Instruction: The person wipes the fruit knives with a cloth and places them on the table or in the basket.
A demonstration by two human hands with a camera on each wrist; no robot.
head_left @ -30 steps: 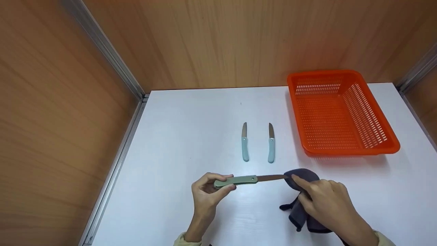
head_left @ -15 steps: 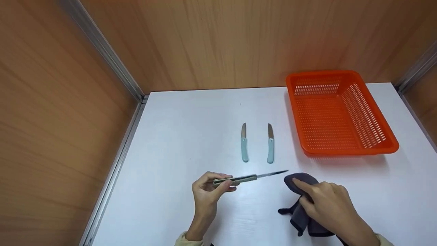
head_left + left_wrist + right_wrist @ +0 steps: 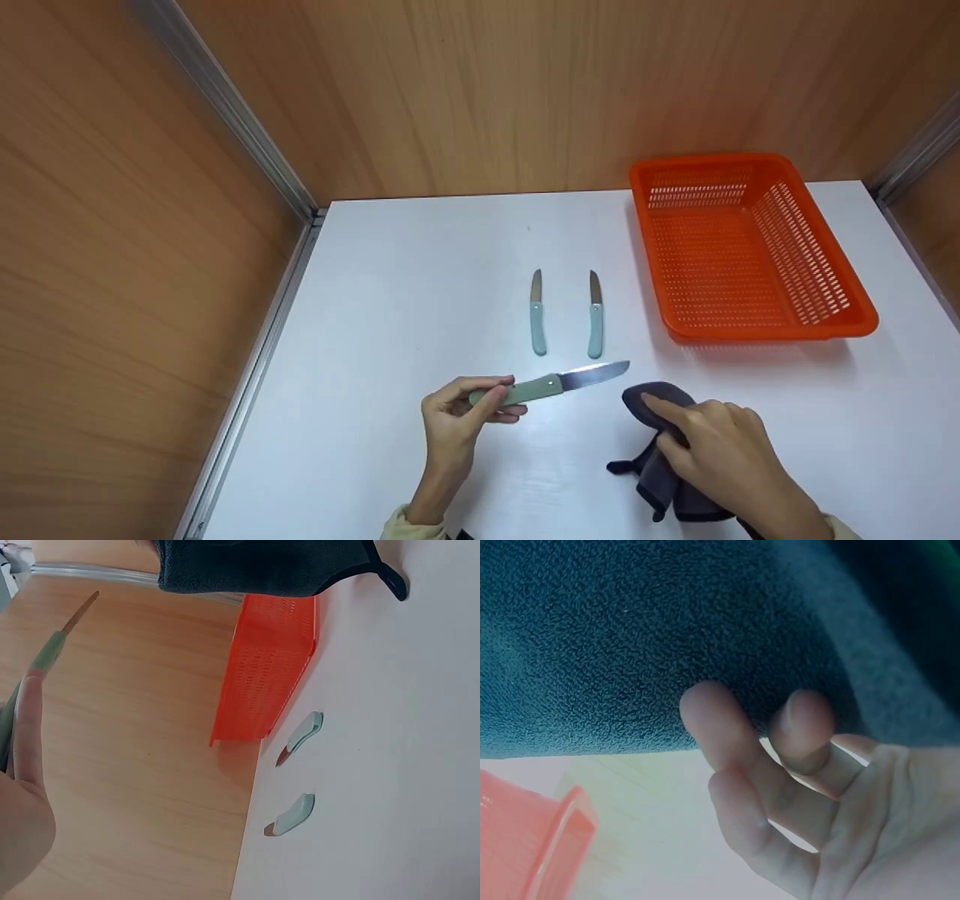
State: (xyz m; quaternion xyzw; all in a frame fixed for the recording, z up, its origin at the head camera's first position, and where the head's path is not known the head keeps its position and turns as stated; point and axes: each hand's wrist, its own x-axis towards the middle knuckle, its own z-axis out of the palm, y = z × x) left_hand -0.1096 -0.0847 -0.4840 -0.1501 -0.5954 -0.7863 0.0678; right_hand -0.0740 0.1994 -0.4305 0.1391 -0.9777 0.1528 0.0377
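Observation:
In the head view my left hand (image 3: pixel 454 427) pinches the green handle of a folding knife (image 3: pixel 536 388), held above the table with its blade out and pointing right. The blade's flat side catches the light. My right hand (image 3: pixel 720 442) holds a dark grey cloth (image 3: pixel 656 472), the index finger laid along its top fold. Knife tip and cloth are apart. In the right wrist view, fingers curl against the cloth's towelling surface (image 3: pixel 615 652). Beyond the hands lie two light-blue-handled knives, the left knife (image 3: pixel 538 322) and the right knife (image 3: pixel 595 322), with blades pointing away.
An orange perforated basket (image 3: pixel 772 332) stands at the back right of the white table (image 3: pixel 390 300). Wooden panels (image 3: pixel 480 97) enclose the back and left side, joined by a metal rail (image 3: pixel 240 112).
The knife has come away from the cloth. My left hand has turned it, first edge-on, then flat side up, with its tip raised. The right hand and cloth have dropped slightly.

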